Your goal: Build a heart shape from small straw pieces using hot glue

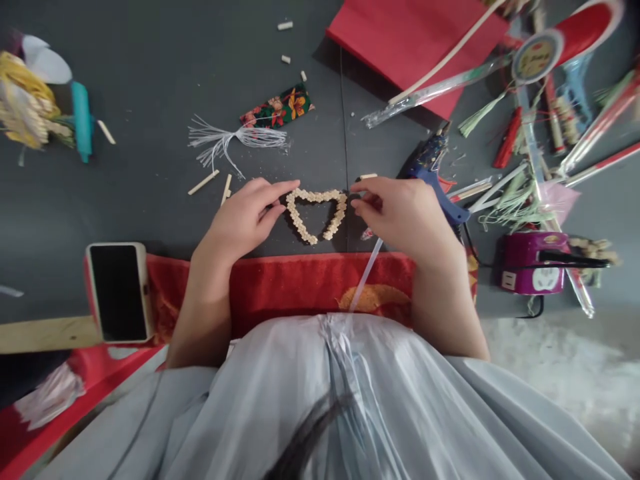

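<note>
A pale woven straw braid [317, 196], bent into a roughly triangular shape with a gap at its near point, lies on the dark table in front of me. My left hand [247, 217] has index finger and thumb around the braid's far left corner. At the far right corner, my right hand [400, 210] holds thumb and index finger close together; a small dark bit between them is too unclear to name. Beyond the braid are a bundle of thin white strands [250, 137] and a folded floral fabric strip [280, 107].
A blue glue gun [440, 193] lies beside my right hand. Further right are a purple power socket [533, 263], ribbon spool [537, 57] and craft sticks. A red paper bag [415, 47] is at the back; a phone [120, 290] sits front left, a teal tool [81, 122] far left.
</note>
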{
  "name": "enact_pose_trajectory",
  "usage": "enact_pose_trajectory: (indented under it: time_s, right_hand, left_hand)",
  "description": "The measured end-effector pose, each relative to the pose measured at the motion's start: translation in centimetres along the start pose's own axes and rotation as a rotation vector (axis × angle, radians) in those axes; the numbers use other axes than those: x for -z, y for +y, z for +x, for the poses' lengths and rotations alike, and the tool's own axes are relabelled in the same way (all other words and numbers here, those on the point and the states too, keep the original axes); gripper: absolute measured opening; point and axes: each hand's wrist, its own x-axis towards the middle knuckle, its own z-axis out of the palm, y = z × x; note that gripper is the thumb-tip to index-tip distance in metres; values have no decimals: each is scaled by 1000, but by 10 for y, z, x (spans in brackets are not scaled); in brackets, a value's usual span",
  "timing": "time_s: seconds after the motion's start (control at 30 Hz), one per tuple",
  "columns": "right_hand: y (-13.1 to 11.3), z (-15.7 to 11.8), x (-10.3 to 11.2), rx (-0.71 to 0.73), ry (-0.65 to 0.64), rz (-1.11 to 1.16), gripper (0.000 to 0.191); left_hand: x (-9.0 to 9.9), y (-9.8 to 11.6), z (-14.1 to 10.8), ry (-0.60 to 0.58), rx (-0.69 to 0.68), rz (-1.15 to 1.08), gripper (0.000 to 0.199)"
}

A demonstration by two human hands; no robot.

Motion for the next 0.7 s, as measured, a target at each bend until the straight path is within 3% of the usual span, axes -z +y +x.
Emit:
enact_pose_trajectory:
  time_s: [0.2,0.37,0.57,0.7]
  right_hand:
    - [-9,-3,-9,-77,-12,66,43]
    - [-8,-5,-15,-105,24,191,43]
    - [0,-4,-14,-12,145,15,37]
    - [6,10,-7,91,53,-36,31]
  left_hand:
    - [0,-2,1,30,-13,-15,43]
    - [0,-2,0,26,-16,18,42]
    - [-4,-7,0,85,-18,7,42]
    - [-8,-11,0,146,-14,1,39]
